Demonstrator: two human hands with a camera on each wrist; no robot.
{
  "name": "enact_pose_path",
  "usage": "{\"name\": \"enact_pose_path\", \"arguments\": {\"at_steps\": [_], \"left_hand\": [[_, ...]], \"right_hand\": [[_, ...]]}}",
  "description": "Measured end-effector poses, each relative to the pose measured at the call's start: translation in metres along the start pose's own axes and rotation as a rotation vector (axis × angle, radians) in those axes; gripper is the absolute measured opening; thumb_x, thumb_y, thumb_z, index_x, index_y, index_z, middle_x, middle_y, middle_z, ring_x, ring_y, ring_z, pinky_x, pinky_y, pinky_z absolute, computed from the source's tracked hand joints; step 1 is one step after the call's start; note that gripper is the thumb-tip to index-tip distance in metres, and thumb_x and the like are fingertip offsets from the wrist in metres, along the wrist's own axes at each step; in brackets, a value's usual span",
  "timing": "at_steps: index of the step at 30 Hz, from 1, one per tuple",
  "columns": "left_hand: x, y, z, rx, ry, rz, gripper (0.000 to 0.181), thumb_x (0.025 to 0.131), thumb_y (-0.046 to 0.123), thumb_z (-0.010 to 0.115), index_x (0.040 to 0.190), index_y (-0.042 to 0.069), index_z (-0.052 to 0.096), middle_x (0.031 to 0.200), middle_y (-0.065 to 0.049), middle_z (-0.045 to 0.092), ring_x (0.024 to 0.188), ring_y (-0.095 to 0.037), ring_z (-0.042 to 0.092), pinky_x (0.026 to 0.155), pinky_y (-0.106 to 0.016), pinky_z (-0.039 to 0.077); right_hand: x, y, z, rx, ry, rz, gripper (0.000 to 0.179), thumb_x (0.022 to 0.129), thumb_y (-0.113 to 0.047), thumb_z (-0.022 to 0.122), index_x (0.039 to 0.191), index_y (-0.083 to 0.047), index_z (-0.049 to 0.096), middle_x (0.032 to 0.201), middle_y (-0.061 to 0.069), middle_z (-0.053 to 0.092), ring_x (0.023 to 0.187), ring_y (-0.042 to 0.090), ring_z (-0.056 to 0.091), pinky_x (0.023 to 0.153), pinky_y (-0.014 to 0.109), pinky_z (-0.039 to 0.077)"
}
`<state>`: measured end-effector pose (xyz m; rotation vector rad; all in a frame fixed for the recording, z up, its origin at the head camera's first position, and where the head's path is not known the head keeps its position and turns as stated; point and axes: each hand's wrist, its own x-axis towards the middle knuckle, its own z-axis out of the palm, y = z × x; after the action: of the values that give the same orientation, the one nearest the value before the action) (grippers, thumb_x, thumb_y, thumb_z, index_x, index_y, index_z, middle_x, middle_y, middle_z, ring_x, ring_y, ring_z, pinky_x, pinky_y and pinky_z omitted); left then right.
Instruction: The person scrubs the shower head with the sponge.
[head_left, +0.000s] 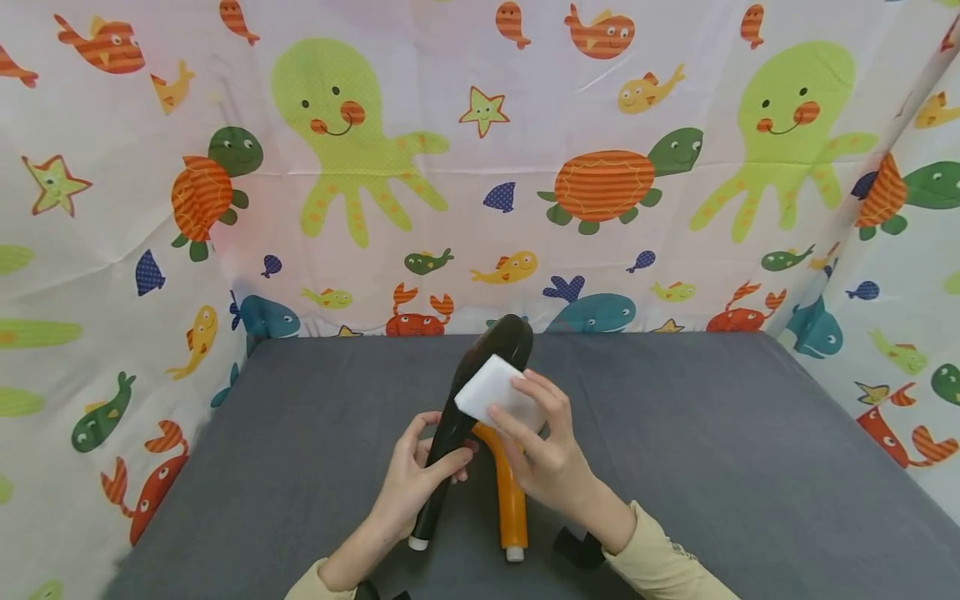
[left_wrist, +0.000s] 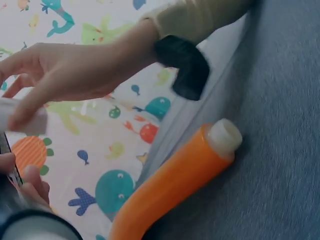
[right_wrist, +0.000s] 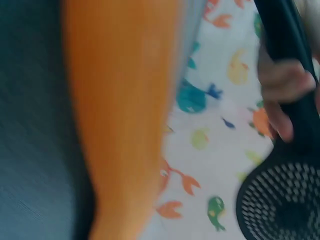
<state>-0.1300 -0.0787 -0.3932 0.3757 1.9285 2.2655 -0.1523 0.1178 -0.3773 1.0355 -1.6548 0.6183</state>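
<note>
My left hand (head_left: pixel 422 477) grips the handle of a black handheld shower head (head_left: pixel 512 335), which tilts with its head up and away and its white connector end down toward me. The perforated spray face (right_wrist: pixel 282 200) shows in the right wrist view. With fingertips and thumb, my right hand (head_left: pixel 553 454) pinches a white sponge block (head_left: pixel 493 390) at the head; whether it touches the black surface I cannot tell. Behind my right hand is an orange shower handle (head_left: pixel 512 504), bent, with a white threaded end (left_wrist: pixel 226 137); its upper part is hidden.
A dark grey cloth (head_left: pixel 675 417) covers the table. Around its back and sides hangs a white curtain (head_left: pixel 465 208) printed with sea animals. A black strap (left_wrist: pixel 185 67) is on my right wrist.
</note>
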Motion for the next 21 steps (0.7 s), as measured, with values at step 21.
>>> {"name": "enact_pose_path", "arguments": {"at_steps": [21], "left_hand": [[-0.003,0.001,0.0,-0.143,-0.351,0.009,0.036,0.099,0.014,0.042,0.123,-0.012,0.047,0.088,-0.011,0.064,0.069,-0.017,0.064,0.068,-0.033,0.054]], "right_hand": [[0.009,0.012,0.003,0.165,-0.107,0.2,0.031,0.091,-0.012,0.055,0.121,-0.009,0.058,0.133,0.025,0.037,0.121,0.039,0.037,0.083,0.05,0.048]]}}
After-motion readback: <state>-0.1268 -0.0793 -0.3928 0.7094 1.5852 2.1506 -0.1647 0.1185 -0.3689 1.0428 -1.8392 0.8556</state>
